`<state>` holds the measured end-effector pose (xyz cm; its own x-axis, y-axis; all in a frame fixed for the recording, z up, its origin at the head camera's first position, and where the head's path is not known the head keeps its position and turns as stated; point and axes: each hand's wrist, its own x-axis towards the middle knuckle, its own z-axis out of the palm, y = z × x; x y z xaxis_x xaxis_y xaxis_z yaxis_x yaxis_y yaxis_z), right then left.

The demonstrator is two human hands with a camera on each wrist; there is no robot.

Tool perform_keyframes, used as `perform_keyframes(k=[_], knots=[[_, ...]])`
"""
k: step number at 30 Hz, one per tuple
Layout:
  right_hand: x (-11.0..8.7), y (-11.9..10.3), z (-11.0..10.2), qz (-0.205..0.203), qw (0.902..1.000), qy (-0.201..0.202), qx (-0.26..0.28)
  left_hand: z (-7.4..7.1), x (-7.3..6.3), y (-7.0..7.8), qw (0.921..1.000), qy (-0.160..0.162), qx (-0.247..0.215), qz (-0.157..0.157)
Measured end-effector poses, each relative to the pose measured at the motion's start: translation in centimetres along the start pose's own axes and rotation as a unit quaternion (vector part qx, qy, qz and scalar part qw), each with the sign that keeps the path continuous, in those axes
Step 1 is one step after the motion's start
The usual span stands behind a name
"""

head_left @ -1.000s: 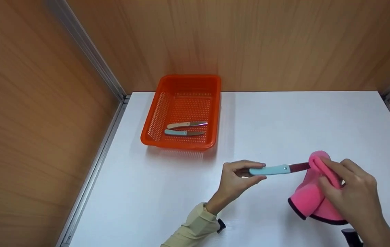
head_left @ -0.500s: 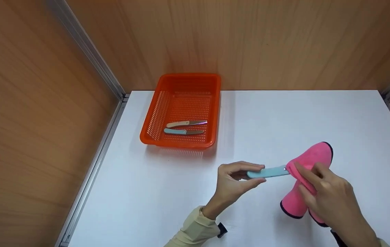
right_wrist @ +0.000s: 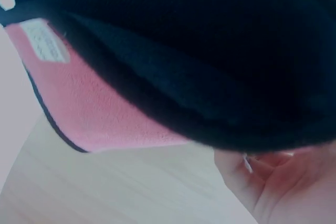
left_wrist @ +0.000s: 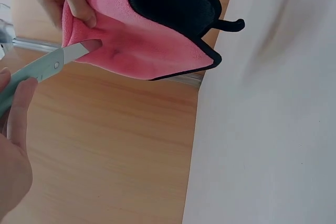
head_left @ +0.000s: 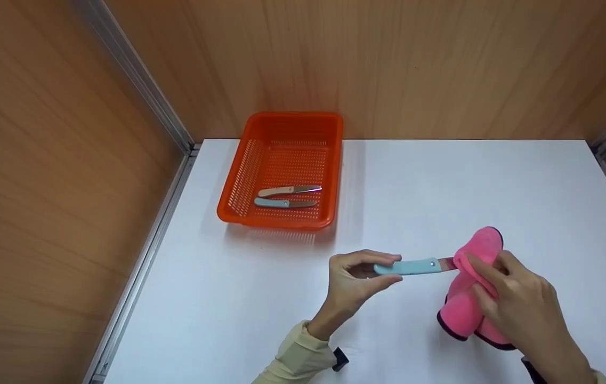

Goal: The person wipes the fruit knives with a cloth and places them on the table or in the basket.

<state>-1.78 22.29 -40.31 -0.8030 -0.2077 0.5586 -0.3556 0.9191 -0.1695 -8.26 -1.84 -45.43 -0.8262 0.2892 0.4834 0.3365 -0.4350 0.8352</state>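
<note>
My left hand [head_left: 353, 280] pinches the light blue handle of a small knife [head_left: 409, 266] between thumb and fingers, its blade pointing right. A pink cloth [head_left: 465, 306] with black edging hangs from my right hand [head_left: 521, 304], which pinches a fold of it round the blade. Only a short stretch of blade by the handle shows; the tip is hidden in the cloth. The left wrist view shows the knife [left_wrist: 44, 69] entering the fold of the cloth [left_wrist: 142, 51], whose other face is dark. In the right wrist view the cloth's dark side [right_wrist: 210, 66] covers most of the work.
An orange-red plastic basket [head_left: 333, 176] stands at the back left of the white table [head_left: 441, 192]. In it lie a knife with a beige handle [head_left: 276, 191] and another with a light blue handle [head_left: 272, 202]. Wood-patterned panels [head_left: 414, 69] wall the table in.
My right hand slid the cloth left along the blade up to the handle, then back right a little, baring some blade. My left hand, still holding the knife, shifted slightly left.
</note>
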Motion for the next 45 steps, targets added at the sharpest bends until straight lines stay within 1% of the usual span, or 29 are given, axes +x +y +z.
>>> perform_keyframes(k=[4, 9, 12, 15, 18, 21, 24, 31, 34, 38, 41, 45], knots=[[-0.3, 0.6, 0.2, 0.003, 1.0000, 0.006, 0.003, -0.3, -0.2, 0.0, 1.0000, 0.007, 0.001, 0.002], [-0.4, 1.0, 0.2, 0.028, 0.9995, 0.009, 0.013, -0.6, -0.3, 0.3, 0.9996, 0.006, 0.016, 0.022], [-0.3, 1.2, 0.0, 0.040, 0.9989, 0.015, 0.020, -0.6, -0.2, 1.2, 0.9987, 0.005, 0.039, 0.032], [-0.3, 1.3, -0.2, 0.044, 0.9983, 0.026, 0.026, -0.5, -0.2, 2.2, 0.9974, 0.004, 0.063, 0.034], [-0.3, 1.4, -0.5, 0.048, 0.9975, 0.039, 0.033, -0.5, -0.1, 2.7, 0.9961, 0.004, 0.079, 0.038], [-0.2, 1.3, -0.8, 0.052, 0.9965, 0.053, 0.039, -0.5, -0.1, 2.7, 0.9952, 0.004, 0.089, 0.040], [-0.1, 1.1, -1.1, 0.057, 0.9955, 0.063, 0.043, -0.5, -0.2, 2.5, 0.9954, 0.004, 0.090, 0.033], [0.6, 0.1, -0.9, 0.037, 0.9944, 0.080, 0.059, -0.2, -0.5, 1.9, 0.9957, 0.011, 0.092, 0.010], [0.9, -0.6, -0.7, 0.024, 0.9955, 0.071, 0.059, -0.1, -0.5, 1.7, 0.9955, 0.013, 0.094, -0.005], [1.2, -1.5, -0.4, 0.002, 0.9978, 0.036, 0.055, 0.1, -0.5, 1.6, 0.9959, 0.012, 0.089, -0.015], [1.3, -2.0, 0.0, -0.017, 0.9982, 0.017, 0.055, 0.2, -0.6, 1.4, 0.9974, 0.008, 0.072, -0.009], [1.1, -2.4, 0.6, -0.035, 0.9984, 0.001, 0.044, 0.4, -0.6, 1.1, 0.9991, -0.004, 0.041, 0.006]])
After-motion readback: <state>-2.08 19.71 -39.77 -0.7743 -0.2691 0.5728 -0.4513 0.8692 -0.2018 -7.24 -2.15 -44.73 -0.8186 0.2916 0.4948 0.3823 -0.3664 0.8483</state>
